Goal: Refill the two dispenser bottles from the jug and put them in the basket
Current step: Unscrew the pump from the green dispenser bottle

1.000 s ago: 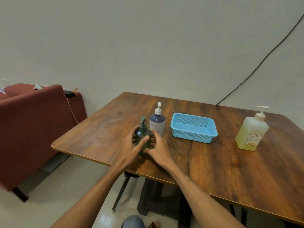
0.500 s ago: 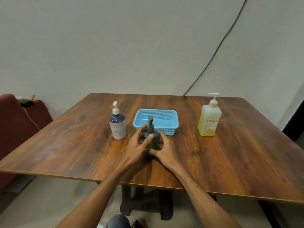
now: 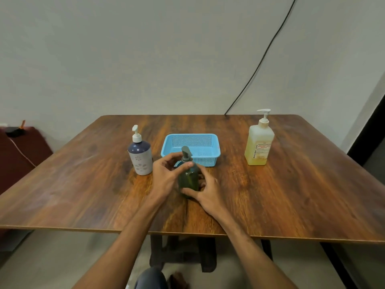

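Observation:
A small dark green dispenser bottle [image 3: 188, 180] stands upright on the wooden table [image 3: 291, 195], just in front of the blue mesh basket [image 3: 208, 159]. My left hand [image 3: 166, 174] grips its neck below the pump head. Around its base curls my right hand [image 3: 206, 190]. A second dispenser bottle [image 3: 140, 157], navy on top and white with flowers below, stands to the left of the basket. The yellowish jug [image 3: 259, 144] with a white pump stands to the right of the basket. The basket holds nothing.
A black cable [image 3: 260, 63] runs down the wall to the table's far edge. A dark red sofa [image 3: 18, 159] with a small black object sits at the left. A dark doorway edge [image 3: 368, 138] is at the right.
The view has swung from the table's left side to face it squarely. The green bottle moved from beside the navy bottle to in front of the basket, both hands still on it.

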`<state>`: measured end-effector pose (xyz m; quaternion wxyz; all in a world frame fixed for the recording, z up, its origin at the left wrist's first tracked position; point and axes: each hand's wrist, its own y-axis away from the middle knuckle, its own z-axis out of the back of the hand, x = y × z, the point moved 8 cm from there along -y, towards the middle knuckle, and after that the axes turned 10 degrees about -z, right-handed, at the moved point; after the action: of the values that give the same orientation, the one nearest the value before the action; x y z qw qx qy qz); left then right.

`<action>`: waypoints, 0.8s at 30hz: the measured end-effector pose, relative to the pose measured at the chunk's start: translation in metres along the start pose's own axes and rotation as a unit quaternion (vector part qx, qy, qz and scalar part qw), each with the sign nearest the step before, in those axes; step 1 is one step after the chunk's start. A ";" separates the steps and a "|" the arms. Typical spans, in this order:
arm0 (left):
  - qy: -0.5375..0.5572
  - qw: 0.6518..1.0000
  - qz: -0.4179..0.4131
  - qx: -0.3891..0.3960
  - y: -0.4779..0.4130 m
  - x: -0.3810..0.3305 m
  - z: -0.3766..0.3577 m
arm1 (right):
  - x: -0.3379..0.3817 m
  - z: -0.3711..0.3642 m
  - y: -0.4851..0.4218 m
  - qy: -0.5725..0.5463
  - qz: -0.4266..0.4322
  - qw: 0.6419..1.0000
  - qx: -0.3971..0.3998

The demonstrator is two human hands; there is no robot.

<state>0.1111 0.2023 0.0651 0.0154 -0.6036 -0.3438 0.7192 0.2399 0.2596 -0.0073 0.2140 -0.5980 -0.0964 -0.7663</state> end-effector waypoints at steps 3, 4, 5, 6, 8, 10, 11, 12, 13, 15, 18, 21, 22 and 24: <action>-0.023 0.999 -0.013 -0.037 -0.002 -0.002 -0.001 | 0.001 0.001 0.001 0.006 0.000 1.000 -0.012; -0.030 0.999 -0.014 -0.036 -0.003 -0.002 -0.004 | 0.001 0.002 0.001 0.011 0.001 1.000 -0.018; -0.033 0.999 -0.010 -0.027 -0.003 -0.001 -0.008 | 0.001 0.002 0.001 0.016 0.001 1.000 -0.022; -0.033 0.999 -0.003 -0.009 -0.003 -0.001 -0.012 | 0.001 0.002 0.001 0.017 0.002 1.000 -0.024; -0.022 0.999 0.015 0.046 -0.001 0.000 -0.021 | 0.000 0.002 0.000 0.016 0.006 1.000 -0.024; 0.011 0.995 0.015 0.097 0.003 -0.001 -0.027 | 0.000 0.001 0.000 0.008 0.010 1.000 -0.019; 0.028 0.993 0.007 0.112 0.005 -0.002 -0.027 | -0.001 0.002 -0.001 0.005 0.012 1.000 -0.016; 0.037 0.992 -0.007 0.117 0.006 -0.003 -0.025 | -0.001 0.001 -0.001 0.000 0.012 1.000 -0.014; 0.038 0.993 -0.022 0.112 0.006 -0.004 -0.022 | -0.002 0.002 -0.002 -0.003 0.012 1.000 -0.013; 0.024 0.996 -0.038 0.073 0.005 -0.003 -0.014 | -0.002 0.002 -0.002 -0.002 0.012 1.000 -0.013; -0.027 0.999 -0.039 -0.007 0.000 -0.001 -0.004 | -0.003 0.003 -0.001 0.003 0.007 1.000 -0.016; -0.041 0.999 -0.024 0.019 -0.002 -0.002 -0.010 | -0.001 0.002 0.000 0.011 0.009 1.000 -0.019; -0.026 0.998 -0.012 0.047 -0.001 -0.003 -0.015 | -0.001 0.002 0.000 0.008 0.010 1.000 -0.019; 0.030 0.995 0.001 0.093 0.003 -0.002 -0.021 | -0.002 0.001 -0.001 -0.003 0.015 1.000 -0.017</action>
<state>0.1313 0.2091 0.0649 0.0809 -0.6211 -0.2743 0.7297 0.2412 0.2616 -0.0090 0.2155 -0.6049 -0.0748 -0.7630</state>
